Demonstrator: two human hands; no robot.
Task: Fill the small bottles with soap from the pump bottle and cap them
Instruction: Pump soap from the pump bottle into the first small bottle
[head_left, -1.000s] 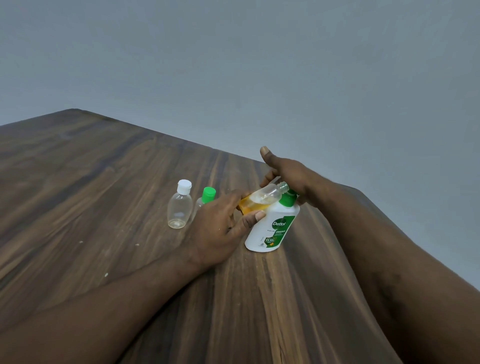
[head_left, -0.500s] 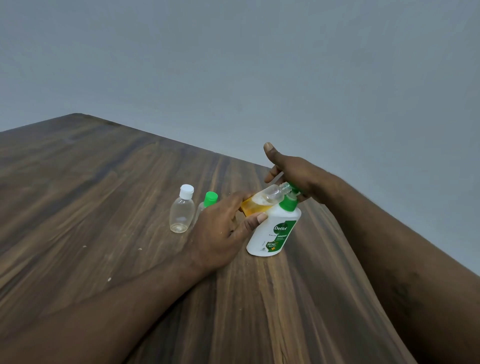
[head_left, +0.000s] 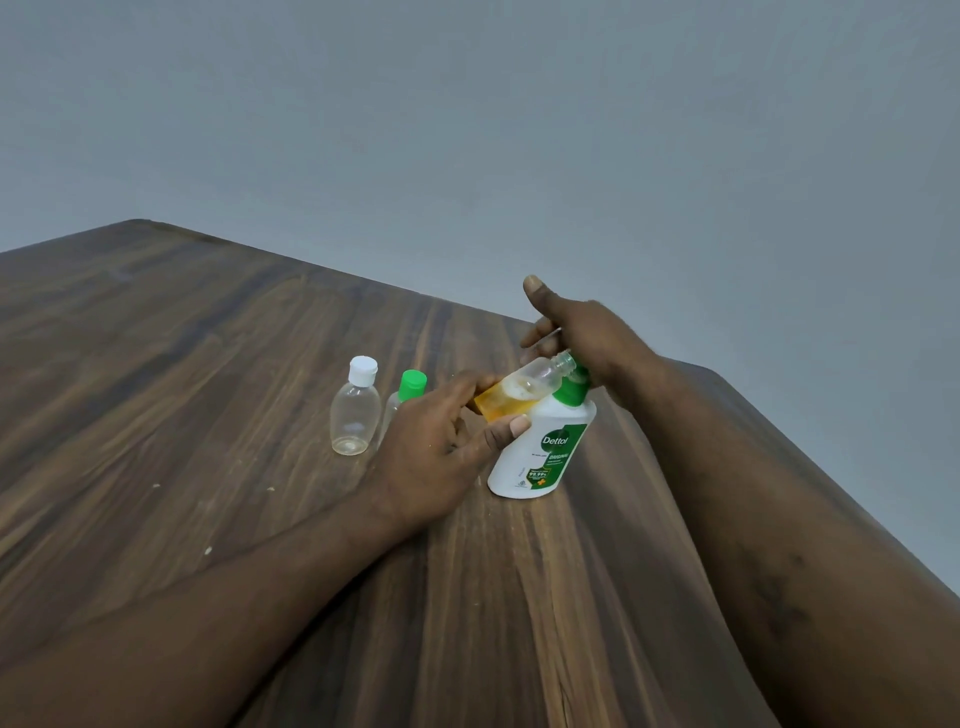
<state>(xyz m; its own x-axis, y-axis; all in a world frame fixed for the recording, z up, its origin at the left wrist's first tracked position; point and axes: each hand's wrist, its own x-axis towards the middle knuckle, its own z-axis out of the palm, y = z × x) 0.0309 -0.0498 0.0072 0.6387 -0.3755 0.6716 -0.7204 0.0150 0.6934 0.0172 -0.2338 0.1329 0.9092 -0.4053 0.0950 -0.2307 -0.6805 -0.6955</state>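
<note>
The left hand (head_left: 436, 447) holds a small bottle (head_left: 519, 395) by its bottom end, with the thumb under it and the fingers over it. The small bottle is up off the table (head_left: 208, 338) and leans on its side. Its open mouth points up and to the right, and it sits just by the green top of the pump bottle (head_left: 545, 452). It has no cap on. Yellow soap fills its lower part, and the part near the neck is clear.

The pump bottle is white with a green label and stands on the table. It leans a bit to the right. The right hand (head_left: 592, 338) sits on its green top with the thumb sticking up. The fingers bend down over the pump, but they are partly hidden, so one cannot tell if they grip it or just press.

To the left, two more bottles stand on the table. The white-cap bottle (head_left: 356, 415) is clear. The green-cap bottle (head_left: 410, 387) is right beside it, partly behind the left hand. A grey wall (head_left: 467, 130) is behind the table.
</note>
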